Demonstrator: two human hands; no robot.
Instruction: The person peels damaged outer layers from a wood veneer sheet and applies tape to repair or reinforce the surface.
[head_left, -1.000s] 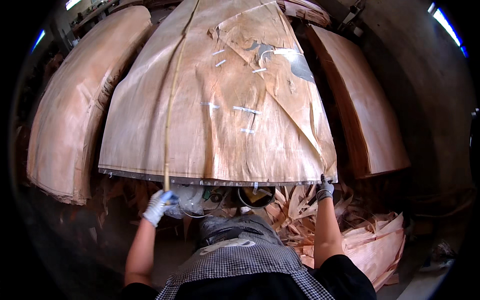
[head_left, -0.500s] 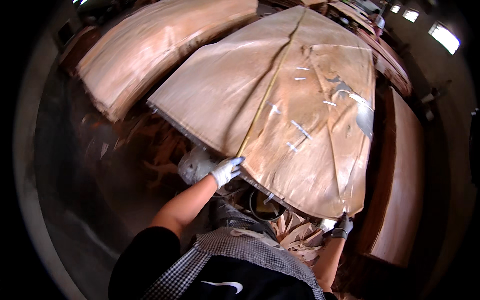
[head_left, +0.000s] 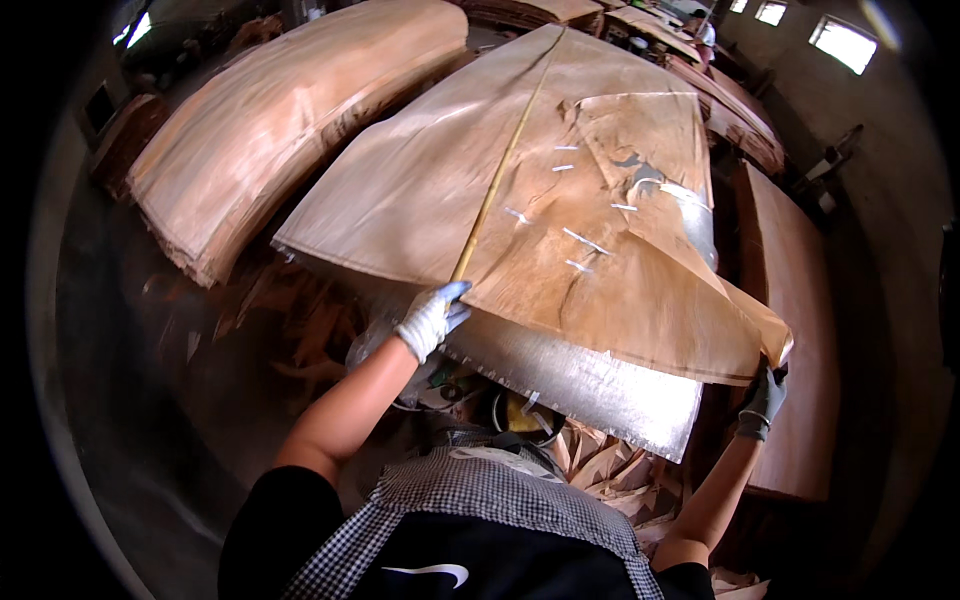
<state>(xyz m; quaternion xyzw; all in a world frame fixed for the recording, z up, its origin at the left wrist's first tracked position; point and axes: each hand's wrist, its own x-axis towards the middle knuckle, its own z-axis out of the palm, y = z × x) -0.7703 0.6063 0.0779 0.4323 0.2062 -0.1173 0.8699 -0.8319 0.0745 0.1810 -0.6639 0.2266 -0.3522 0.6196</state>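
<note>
A large thin sheet of wood veneer (head_left: 400, 200) with several white tape strips lies before me. A long thin yellowish stick (head_left: 497, 180) runs across it from the near edge to the far edge. My left hand (head_left: 432, 320), in a white and grey glove, is closed around the stick's near end at the sheet's edge. My right hand (head_left: 764, 402), in a grey glove, pinches the near right corner of the veneer, raised and pulled outward. Under the sheet shows a shiny metal tabletop (head_left: 600, 392); more metal shows through a torn gap at the sheet's right side.
A tall veneer stack (head_left: 290, 130) stands to the left, another stack (head_left: 790, 330) to the right. Veneer scraps (head_left: 610, 460) lie below the table, beside a round dark container (head_left: 525, 418). A person (head_left: 703, 38) is far off at the back right.
My right hand has moved right and up with the veneer corner, baring the metal tabletop along the near edge. My left hand stays on the stick, slightly farther left in view.
</note>
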